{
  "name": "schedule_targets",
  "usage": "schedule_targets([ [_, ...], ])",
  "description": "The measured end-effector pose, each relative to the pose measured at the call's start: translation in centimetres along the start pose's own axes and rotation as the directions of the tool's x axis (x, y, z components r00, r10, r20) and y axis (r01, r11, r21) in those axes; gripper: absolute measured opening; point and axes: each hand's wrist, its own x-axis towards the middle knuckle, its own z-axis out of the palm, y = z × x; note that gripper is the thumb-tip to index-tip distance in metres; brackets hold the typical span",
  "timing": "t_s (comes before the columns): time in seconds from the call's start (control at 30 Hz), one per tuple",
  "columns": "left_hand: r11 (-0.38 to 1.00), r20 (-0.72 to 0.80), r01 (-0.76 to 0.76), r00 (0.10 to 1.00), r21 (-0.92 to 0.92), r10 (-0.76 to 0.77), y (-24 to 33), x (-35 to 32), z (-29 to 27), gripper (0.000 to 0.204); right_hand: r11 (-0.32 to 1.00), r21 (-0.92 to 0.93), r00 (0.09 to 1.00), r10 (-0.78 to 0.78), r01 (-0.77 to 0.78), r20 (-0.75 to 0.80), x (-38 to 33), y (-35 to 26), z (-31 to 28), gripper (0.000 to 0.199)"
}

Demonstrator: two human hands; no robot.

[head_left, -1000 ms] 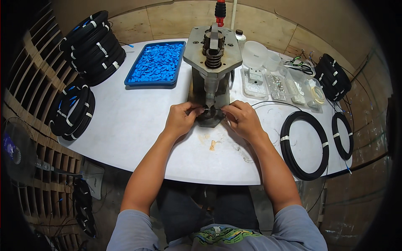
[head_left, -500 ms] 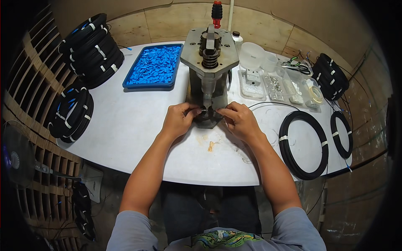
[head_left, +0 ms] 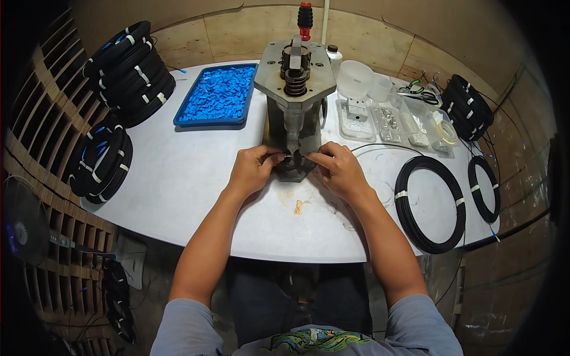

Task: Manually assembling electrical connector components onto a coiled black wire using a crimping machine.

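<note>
A metal bench press [head_left: 317, 83] with a hexagonal top plate and a coil spring stands at the middle of the table. At its base my left hand [head_left: 252, 170] pinches, thumb against fingers, a small light piece too tiny to name. Opposite it, my right hand [head_left: 341, 171] pinches the end of a thin black cable [head_left: 380, 145] at the press's lower tool. That cable runs right, behind the hand, to a flat black cable coil [head_left: 406, 218] tied with white tape. The fingertips partly hide the cable end in the press.
A blue tray [head_left: 211, 124] full of small blue pieces lies left of the press. Stacked cable coils [head_left: 127, 77] stand at the left. Clear plastic boxes [head_left: 389, 126] of small parts, a white bottle [head_left: 333, 60] and scissors [head_left: 428, 98] lie right. A fan [head_left: 27, 225] is at the lower left.
Both hands stay at the press base in nearly the same pose. The whole view has shifted very slightly.
</note>
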Motion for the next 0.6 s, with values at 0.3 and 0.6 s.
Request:
schedule_targets([
  [0.3,1.000,0.011,0.009,1.000,-0.008,-0.009,-0.46,0.06,-0.02,0.015,1.000,0.010,1.000,0.010,-0.009,-0.010,0.00,-0.22,0.01,0.046],
  [0.6,1.000,0.002,-0.004,1.000,0.013,0.004,-0.30,0.01,-0.02,0.015,1.000,0.012,1.000,0.014,-0.014,-0.005,-0.10,-0.13,0.02,0.047],
])
